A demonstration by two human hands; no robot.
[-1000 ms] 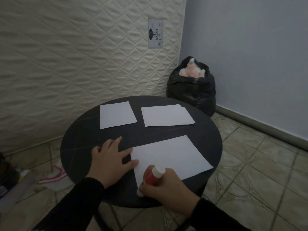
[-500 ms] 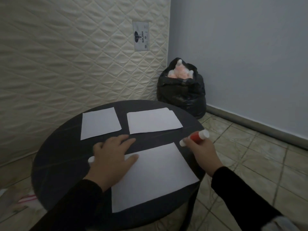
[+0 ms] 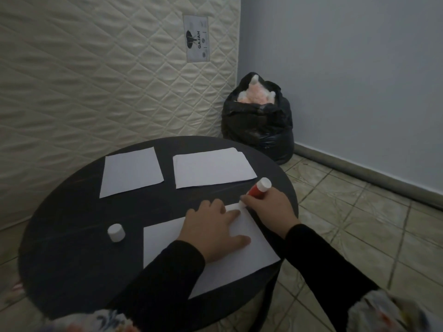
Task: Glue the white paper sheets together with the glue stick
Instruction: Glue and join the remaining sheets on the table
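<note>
A round black table (image 3: 72, 236) carries three lots of white paper. The near sheet (image 3: 242, 259) lies under my left hand (image 3: 213, 231), which presses flat on it with fingers spread. My right hand (image 3: 268, 207) grips the red glue stick (image 3: 257, 188), tilted, with its tip down at the sheet's far right corner. A small white cap (image 3: 116, 232) stands on the table to the left of the near sheet. A single sheet (image 3: 130, 171) lies at the far left, and a stack of two sheets (image 3: 213, 167) at the far right.
A quilted cream mattress (image 3: 96, 80) leans upright behind the table. A stuffed black bin bag (image 3: 259, 125) sits in the corner by the blue-grey wall (image 3: 359, 80). Beige floor tiles (image 3: 347, 224) spread to the right.
My right hand brought the glue stick from the near left corner around to the sheet's far right corner. My left hand shifted right across the sheet, uncovering the white cap. The view swung.
</note>
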